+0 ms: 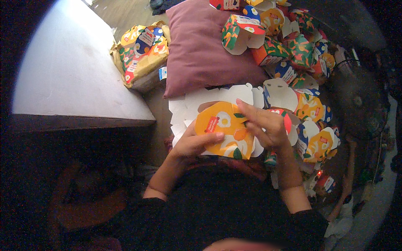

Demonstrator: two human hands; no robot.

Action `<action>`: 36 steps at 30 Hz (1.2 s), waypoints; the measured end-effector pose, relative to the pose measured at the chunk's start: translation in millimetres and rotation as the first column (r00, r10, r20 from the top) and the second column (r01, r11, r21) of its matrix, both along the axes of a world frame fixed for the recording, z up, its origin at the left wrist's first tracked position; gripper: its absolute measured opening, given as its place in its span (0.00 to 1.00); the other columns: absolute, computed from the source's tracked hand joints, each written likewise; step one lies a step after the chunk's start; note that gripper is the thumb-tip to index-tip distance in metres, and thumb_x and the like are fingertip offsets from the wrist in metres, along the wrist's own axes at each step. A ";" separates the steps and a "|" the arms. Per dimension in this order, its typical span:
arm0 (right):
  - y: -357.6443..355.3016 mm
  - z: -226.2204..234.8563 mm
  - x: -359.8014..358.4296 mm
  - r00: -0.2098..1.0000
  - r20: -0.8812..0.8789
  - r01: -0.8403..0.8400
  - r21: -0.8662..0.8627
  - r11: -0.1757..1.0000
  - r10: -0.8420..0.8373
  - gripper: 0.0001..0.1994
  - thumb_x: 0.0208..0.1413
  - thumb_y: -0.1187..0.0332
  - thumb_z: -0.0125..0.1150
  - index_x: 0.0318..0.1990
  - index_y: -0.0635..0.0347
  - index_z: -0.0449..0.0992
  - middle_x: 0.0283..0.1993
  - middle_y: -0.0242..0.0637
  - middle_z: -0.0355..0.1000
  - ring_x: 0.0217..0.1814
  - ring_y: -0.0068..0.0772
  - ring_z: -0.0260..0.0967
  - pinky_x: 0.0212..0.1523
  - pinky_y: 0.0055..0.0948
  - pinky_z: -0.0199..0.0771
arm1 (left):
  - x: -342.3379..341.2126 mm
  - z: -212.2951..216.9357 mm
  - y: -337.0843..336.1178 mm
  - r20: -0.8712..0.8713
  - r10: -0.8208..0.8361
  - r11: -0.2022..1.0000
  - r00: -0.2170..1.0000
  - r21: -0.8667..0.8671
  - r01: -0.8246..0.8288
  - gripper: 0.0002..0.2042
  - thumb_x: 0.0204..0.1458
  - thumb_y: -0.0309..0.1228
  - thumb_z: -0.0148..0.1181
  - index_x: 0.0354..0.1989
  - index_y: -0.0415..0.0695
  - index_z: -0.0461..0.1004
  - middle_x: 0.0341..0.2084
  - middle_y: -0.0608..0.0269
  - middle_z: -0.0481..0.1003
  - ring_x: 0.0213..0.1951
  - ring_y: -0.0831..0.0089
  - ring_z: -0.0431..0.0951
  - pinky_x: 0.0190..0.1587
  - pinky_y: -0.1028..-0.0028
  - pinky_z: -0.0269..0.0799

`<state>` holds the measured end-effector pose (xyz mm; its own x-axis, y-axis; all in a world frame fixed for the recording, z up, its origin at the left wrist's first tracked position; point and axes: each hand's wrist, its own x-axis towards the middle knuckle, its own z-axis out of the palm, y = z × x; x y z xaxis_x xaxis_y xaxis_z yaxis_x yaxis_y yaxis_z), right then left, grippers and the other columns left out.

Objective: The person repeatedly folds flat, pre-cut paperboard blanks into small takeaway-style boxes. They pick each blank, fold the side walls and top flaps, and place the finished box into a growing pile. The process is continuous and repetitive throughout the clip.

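In front of my body I hold a yellow food carton [230, 131] printed with eggs and green leaves. My left hand [188, 143] grips its left side, thumb across the printed face, the other fingers hidden behind. At its upper right edge, the fingers of my right hand [270, 127] are closed on the card. White unprinted sides of flat carton blanks [188, 102] lie beneath and behind the carton, their cut flaps showing around it.
A mauve cushion [205, 46] lies beyond the blanks. Folded cartons [299, 52] pile up along the right. At left are a wrapped bundle of printed card [146, 54] and a large white block [79, 67]. Another person's arm [94, 209] shows dimly at lower left.
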<state>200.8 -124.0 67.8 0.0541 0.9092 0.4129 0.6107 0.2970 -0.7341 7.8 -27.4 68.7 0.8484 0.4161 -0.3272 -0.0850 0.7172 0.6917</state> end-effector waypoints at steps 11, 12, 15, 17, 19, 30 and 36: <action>-14.7 -9.6 -15.0 0.793 -0.609 -0.059 -0.109 0.992 -0.020 0.11 0.57 0.73 0.49 0.43 0.68 0.74 0.48 0.48 0.71 0.56 0.40 0.65 0.55 0.31 0.65 | 15.1 -55.7 -6.0 0.711 0.011 0.950 0.703 -0.228 0.216 0.40 0.49 0.56 0.52 0.61 0.37 0.51 0.56 0.50 0.60 0.59 0.61 0.60 0.62 0.60 0.52; -17.2 -6.6 -15.6 0.805 -0.594 -0.080 -0.093 0.993 0.009 0.11 0.57 0.72 0.48 0.43 0.69 0.73 0.48 0.49 0.71 0.56 0.41 0.66 0.56 0.32 0.64 | 17.2 -58.5 -3.4 0.686 0.049 0.817 0.726 -0.445 0.366 0.47 0.46 0.69 0.38 0.62 0.36 0.49 0.61 0.47 0.55 0.62 0.55 0.56 0.63 0.55 0.49; -24.4 -1.3 -16.0 0.617 -0.773 -0.080 -0.247 0.966 -0.147 0.16 0.59 0.69 0.45 0.49 0.71 0.68 0.39 0.47 0.74 0.49 0.38 0.70 0.59 0.38 0.60 | 19.7 -60.5 -9.0 0.348 0.131 0.760 0.928 -0.636 0.131 0.48 0.47 0.69 0.36 0.63 0.35 0.46 0.60 0.42 0.54 0.60 0.48 0.58 0.62 0.52 0.52; -25.8 -3.4 -13.7 0.577 -0.806 -0.128 -0.246 0.961 -0.130 0.15 0.56 0.71 0.49 0.50 0.69 0.67 0.35 0.41 0.75 0.45 0.33 0.71 0.60 0.39 0.58 | 16.2 -58.1 -10.6 0.175 -0.064 0.969 0.983 -0.227 0.103 0.38 0.49 0.50 0.53 0.61 0.34 0.50 0.56 0.43 0.61 0.55 0.53 0.66 0.58 0.56 0.62; -24.9 -8.9 -10.8 0.776 -0.627 -0.048 -0.170 0.984 -0.070 0.18 0.53 0.74 0.53 0.52 0.68 0.64 0.31 0.37 0.76 0.39 0.30 0.73 0.60 0.39 0.58 | 13.3 -55.5 -3.9 0.056 -0.149 0.975 0.987 -0.156 0.156 0.35 0.44 0.41 0.60 0.58 0.34 0.56 0.52 0.47 0.67 0.51 0.58 0.71 0.54 0.61 0.67; -35.7 -31.7 -1.2 0.673 -0.713 0.226 -0.054 0.973 -0.196 0.12 0.52 0.75 0.56 0.45 0.67 0.70 0.30 0.39 0.75 0.36 0.26 0.73 0.44 0.27 0.69 | -46.8 -48.1 106.5 0.038 0.844 0.524 0.535 0.150 -0.838 0.38 0.52 0.56 0.47 0.63 0.41 0.49 0.59 0.46 0.57 0.59 0.57 0.59 0.61 0.62 0.53; -29.5 -35.3 -6.6 0.739 -0.607 0.200 -0.215 0.956 -0.291 0.09 0.52 0.75 0.57 0.41 0.66 0.73 0.31 0.39 0.76 0.36 0.25 0.72 0.42 0.25 0.69 | -15.3 -97.5 19.2 -0.275 0.360 0.238 0.891 0.951 0.198 0.32 0.45 0.41 0.62 0.59 0.45 0.59 0.58 0.44 0.58 0.62 0.55 0.56 0.62 0.60 0.51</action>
<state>194.2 -153.5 32.5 0.4872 0.8689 0.0876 0.0385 0.0788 -0.9961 -7.5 -8.1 -28.7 0.7051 0.6996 0.1159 0.3483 -0.4840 0.8028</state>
